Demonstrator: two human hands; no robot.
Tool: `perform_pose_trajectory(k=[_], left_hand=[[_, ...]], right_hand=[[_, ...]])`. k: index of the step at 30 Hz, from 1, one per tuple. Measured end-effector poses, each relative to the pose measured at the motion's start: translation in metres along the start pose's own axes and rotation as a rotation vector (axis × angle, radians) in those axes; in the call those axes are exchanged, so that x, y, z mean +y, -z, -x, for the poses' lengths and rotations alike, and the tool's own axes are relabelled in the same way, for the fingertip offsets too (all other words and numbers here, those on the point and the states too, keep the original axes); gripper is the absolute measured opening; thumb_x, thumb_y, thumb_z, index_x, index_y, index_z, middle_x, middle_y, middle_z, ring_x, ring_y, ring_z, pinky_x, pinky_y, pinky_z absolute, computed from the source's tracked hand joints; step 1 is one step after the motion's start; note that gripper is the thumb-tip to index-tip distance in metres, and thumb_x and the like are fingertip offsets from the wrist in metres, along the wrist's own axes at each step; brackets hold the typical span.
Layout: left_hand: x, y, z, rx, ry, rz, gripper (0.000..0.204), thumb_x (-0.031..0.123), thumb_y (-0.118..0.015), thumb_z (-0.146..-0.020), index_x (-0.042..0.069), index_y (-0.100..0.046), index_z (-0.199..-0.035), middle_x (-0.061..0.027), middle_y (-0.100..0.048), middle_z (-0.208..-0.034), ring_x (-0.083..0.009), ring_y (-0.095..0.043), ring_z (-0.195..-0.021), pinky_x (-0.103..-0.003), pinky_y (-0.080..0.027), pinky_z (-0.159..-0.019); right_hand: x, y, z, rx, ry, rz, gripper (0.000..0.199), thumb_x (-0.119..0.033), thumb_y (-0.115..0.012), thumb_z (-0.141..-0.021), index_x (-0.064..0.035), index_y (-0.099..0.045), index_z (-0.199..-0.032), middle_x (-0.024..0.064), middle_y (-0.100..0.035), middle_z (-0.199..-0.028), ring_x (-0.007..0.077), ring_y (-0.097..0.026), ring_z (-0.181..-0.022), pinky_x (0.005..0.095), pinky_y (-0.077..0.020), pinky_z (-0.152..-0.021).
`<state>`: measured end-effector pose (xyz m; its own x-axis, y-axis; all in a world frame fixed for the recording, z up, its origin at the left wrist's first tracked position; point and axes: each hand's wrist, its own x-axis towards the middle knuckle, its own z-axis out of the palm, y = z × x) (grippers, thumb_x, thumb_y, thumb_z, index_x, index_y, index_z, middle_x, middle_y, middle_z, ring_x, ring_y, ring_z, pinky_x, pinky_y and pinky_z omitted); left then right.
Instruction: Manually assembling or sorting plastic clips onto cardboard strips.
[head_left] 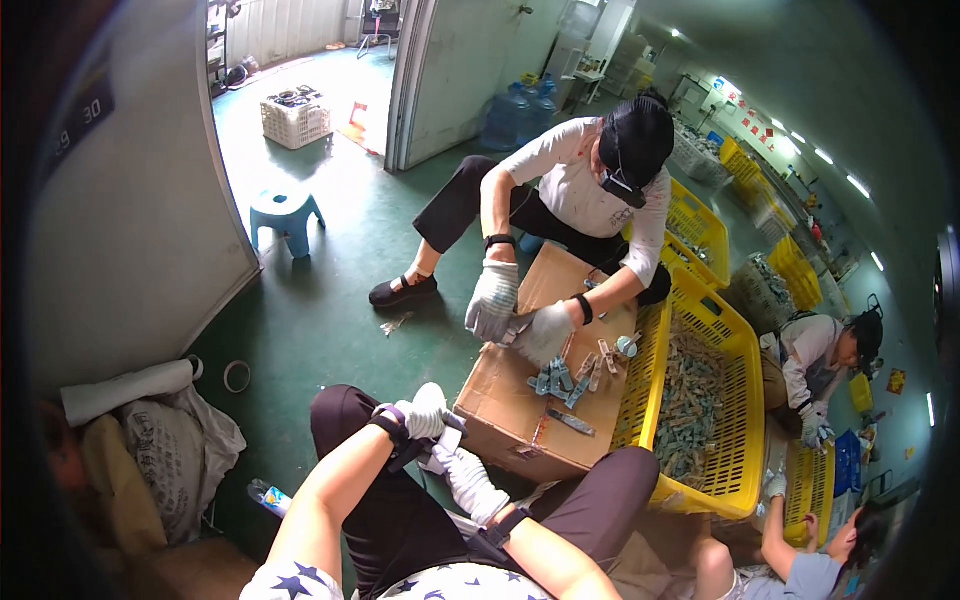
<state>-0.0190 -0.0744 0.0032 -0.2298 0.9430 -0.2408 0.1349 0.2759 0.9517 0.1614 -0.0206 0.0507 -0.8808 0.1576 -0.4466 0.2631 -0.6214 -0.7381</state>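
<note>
**Small flat pale piece held between two gloved hands, above the lap**

Item: a small flat pale piece, partly dark along one edge, too small to make out its kind. It sits between the two hands, over the person's dark trousers, just short of the near corner of the brown cardboard box that serves as the surface.

Left hand: in a white knitted glove with a dark wrist strap. Its grip is curled and pressed together on the upper end of the piece.

Right hand: in a matching white glove, dark strap at the wrist. It lies just below the piece, fingers reaching up to its lower edge; whether that grip is pinching or only touching cannot be told.

On the box top: a loose cluster of small blue-grey and tan clip-like parts, well apart from the person's hands.

Across the box: a seated co-worker in a white top and black cap, whose two gloved hands meet over the far edge of the box.

Right of the box, touching it: a yellow plastic lattice crate filled with small grey parts.

Floor: green, with a blue plastic stool and a white plastic crate farther off.
</note>
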Motion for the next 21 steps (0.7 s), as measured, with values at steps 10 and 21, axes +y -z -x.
perform_pose_trajectory(k=[10,21], left_hand=[[0.003,-0.013,0.009,0.156,0.091,0.126,0.035,-0.007,-0.049,-0.08,0.006,-0.065,-0.108,-0.0042,-0.065,-0.091,-0.0197,-0.06,-0.085,-0.03,-0.049,-0.08],[0.064,-0.022,-0.016,0.207,0.338,0.379,0.035,-0.009,-0.047,-0.079,0.004,-0.064,-0.107,-0.0026,-0.064,-0.087,-0.0161,-0.061,-0.073,-0.029,-0.051,-0.065]], right_hand=[[-0.114,0.144,-0.004,0.387,0.17,1.413,0.049,-0.024,-0.065,-0.08,0.0025,-0.056,-0.12,0.0195,-0.063,-0.112,0.0318,-0.06,-0.104,0.0397,-0.0486,-0.09],[-0.13,0.186,0.002,0.742,-0.019,2.089,0.02,-0.018,-0.052,-0.087,-0.0099,-0.063,-0.101,0.0135,-0.063,-0.103,0.0296,-0.064,-0.094,0.0456,-0.0454,-0.082]])
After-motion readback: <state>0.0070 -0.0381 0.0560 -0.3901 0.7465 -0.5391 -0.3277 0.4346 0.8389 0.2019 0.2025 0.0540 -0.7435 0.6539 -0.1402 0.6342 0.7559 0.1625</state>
